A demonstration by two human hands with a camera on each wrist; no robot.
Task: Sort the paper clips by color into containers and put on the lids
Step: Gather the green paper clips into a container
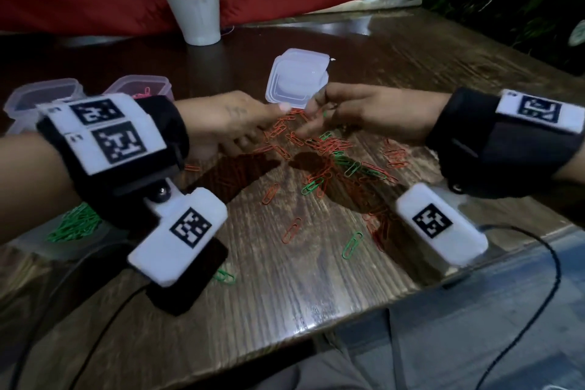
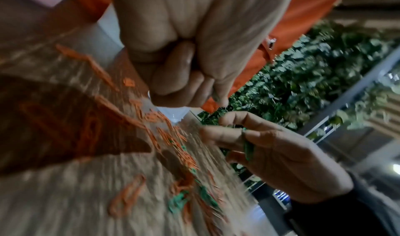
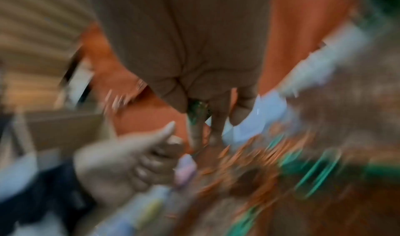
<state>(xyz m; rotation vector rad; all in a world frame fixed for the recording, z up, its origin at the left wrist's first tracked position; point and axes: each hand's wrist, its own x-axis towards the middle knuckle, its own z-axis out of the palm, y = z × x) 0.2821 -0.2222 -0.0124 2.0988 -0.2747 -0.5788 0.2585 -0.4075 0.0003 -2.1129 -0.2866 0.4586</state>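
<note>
A loose pile of red and green paper clips point(image 1: 319, 149) lies on the wooden table point(image 1: 285, 279), and both hands meet over its far end. My right hand point(image 1: 316, 119) pinches a few green clips point(image 2: 249, 147) between thumb and fingers; the bunch of green clips point(image 3: 198, 109) also shows blurred in the right wrist view. My left hand point(image 1: 250, 133) hovers just left of it with its fingers point(image 2: 173, 78) curled into the palm, and no clip shows in it. A stack of clear lids point(image 1: 296, 79) sits right behind the hands.
Three clear tubs stand at the left: an empty-looking tub point(image 1: 41, 98), a tub holding pink clips point(image 1: 139, 89), and a near tub with green clips point(image 1: 74, 225). A white plant pot point(image 1: 196, 16) stands at the back. Stray clips point(image 1: 291, 229) and a cable point(image 1: 550, 263) lie toward the front edge.
</note>
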